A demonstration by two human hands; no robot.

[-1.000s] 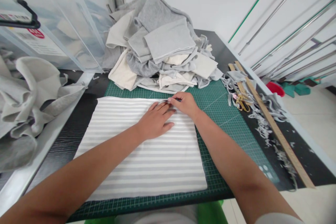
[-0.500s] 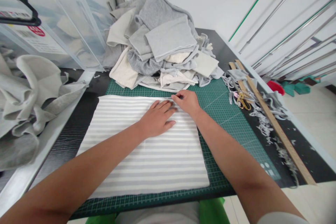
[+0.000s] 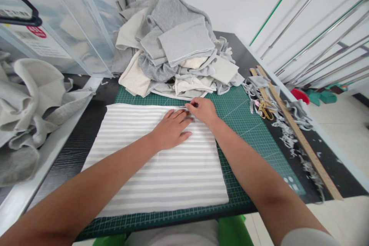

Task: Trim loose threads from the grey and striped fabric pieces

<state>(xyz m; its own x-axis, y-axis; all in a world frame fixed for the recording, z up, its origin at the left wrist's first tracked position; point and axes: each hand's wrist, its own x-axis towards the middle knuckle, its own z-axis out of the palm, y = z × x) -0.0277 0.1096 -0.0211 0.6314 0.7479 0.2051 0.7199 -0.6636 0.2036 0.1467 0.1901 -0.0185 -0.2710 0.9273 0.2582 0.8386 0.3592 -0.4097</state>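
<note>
At the far edge of the striped fabric [image 3: 161,157], the right hand [image 3: 204,110] is closed around a thin dark tool [image 3: 186,106] — only its slim tip shows past the fingers, lying along the cloth's top hem, and its kind cannot be told. Just beside it, the left hand [image 3: 170,130] lies flat and palm down on the fabric, fingers spread a little and pointing toward the right hand, holding nothing, its fingertips close to the tool's tip. Both forearms reach in from the near edge of the view.

The fabric, white with pale grey bands, is spread smooth on a green cutting mat [image 3: 248,130] with a printed grid; its left part runs off the mat onto the black table [image 3: 331,161].

Beyond the hands, a heap of grey and cream cloth pieces [image 3: 175,50] sits at the mat's far end, its lowest pieces close to the fabric's far hem. To the right, well apart from the hands, a long wooden ruler [image 3: 300,134] lies on the table among grey offcuts [image 3: 291,138], with gold-handled scissors [image 3: 265,110] just beside it. To the left — clear plastic bins [image 3: 57,38] and a loose mound of pale grey cloth [image 3: 31,100] on a white ledge.
</note>
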